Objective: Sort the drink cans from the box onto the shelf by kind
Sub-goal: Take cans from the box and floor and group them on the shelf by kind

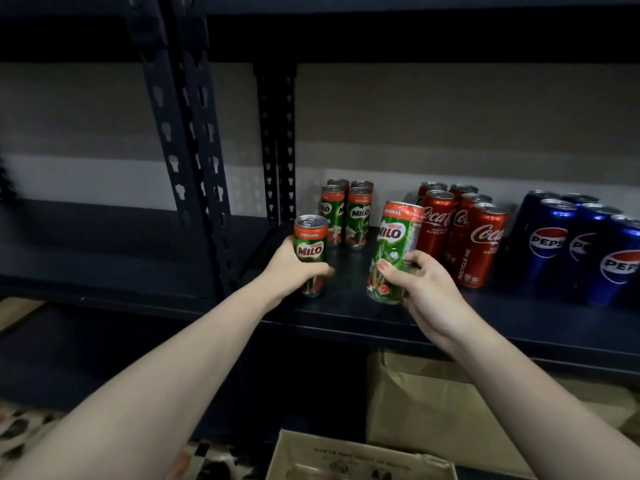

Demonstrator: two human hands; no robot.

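Left hand (289, 268) curled round green-and-red Milo can (310, 249), upright, base at or just above dark metal shelf (346, 308); contact unclear in dim light. Right hand (420, 285) grips second green Milo can (393, 251), tilted, lifted off shelf. Behind and between hands: four standing Milo cans (346, 216). Right of right hand: red Coca-Cola cans (464, 233), then blue Pepsi cans (571, 240). Below hands: open cardboard box (356, 457), brown paper bag (450, 410).
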